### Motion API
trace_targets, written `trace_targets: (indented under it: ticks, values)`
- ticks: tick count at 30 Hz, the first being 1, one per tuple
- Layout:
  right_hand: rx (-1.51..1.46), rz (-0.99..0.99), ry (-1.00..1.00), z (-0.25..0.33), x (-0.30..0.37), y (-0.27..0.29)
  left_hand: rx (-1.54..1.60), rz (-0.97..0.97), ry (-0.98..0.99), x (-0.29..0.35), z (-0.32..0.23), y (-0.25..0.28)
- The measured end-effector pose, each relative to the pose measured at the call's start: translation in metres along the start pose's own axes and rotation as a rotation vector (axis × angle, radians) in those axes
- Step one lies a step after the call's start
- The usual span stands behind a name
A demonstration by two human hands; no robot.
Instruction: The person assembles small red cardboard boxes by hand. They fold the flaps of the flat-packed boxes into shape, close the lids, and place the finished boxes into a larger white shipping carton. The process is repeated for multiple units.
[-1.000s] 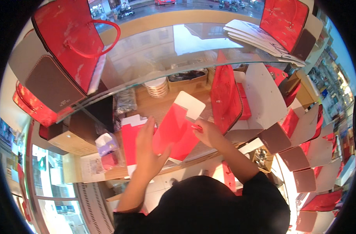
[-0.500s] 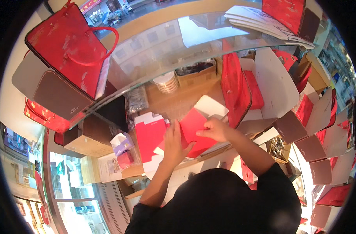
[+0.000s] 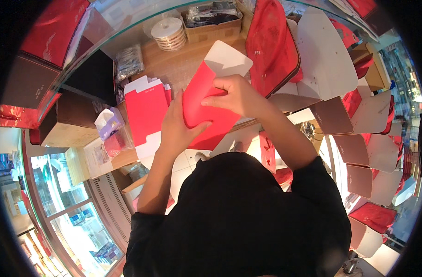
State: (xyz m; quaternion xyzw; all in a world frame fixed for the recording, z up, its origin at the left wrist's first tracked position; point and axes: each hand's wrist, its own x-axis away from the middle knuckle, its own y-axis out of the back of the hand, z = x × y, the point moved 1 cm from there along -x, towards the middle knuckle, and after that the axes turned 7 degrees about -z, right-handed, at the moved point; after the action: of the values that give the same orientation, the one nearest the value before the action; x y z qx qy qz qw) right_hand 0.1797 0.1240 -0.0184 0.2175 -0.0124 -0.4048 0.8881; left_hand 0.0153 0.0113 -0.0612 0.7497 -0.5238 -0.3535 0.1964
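A red cardboard box [image 3: 204,111] with a white flap [image 3: 227,57] at its upper end is tilted between my hands, above the table's near edge. My left hand [image 3: 176,131] holds its left side, fingers along the edge and thumb across the lower front. My right hand [image 3: 234,94] is closed at the box's right side, its thumb lying on the red face and its other fingers curled. Just left of my left hand lies a stack of flat red cardboard boxes [image 3: 146,113] with white tabs.
Ribbon spools [image 3: 167,34] and a cardboard carton [image 3: 213,30] of wrapped dark items stand at the back. A red bag [image 3: 271,46] rises on the right, with several more boxes beyond. On the left are a tissue pack [image 3: 110,123] and a brown carton [image 3: 75,122].
My view has shifted, so the table sits higher and further left. The red box appears more upright and opened out, its white flap standing up; both hands still hold it.
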Motion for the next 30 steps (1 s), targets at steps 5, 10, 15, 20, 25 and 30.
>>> trace_targets:
  ticks: [5,10,15,20,25,30]
  values:
    - [0.35,-0.14,0.309,0.023,-0.006,-0.002,0.254,-0.032,0.226,0.0,0.005,-0.005]
    - [0.118,-0.613,0.402,0.014,0.012,0.017,0.593,-0.165,0.444,0.001,0.022,0.003]
    - [-0.659,-0.164,-0.215,-0.027,0.031,-0.028,0.849,-0.152,0.401,0.007,0.023,-0.01]
    - [-0.712,-0.239,-0.282,-0.018,0.032,-0.027,1.045,-0.099,0.448,0.012,0.011,-0.005]
    - [-0.591,-0.252,-0.266,-0.029,0.035,-0.022,0.856,-0.13,0.426,0.016,0.016,-0.008]
    - [-0.621,-0.172,-0.247,-0.031,0.041,-0.022,0.763,-0.167,0.331,0.011,0.02,-0.018]
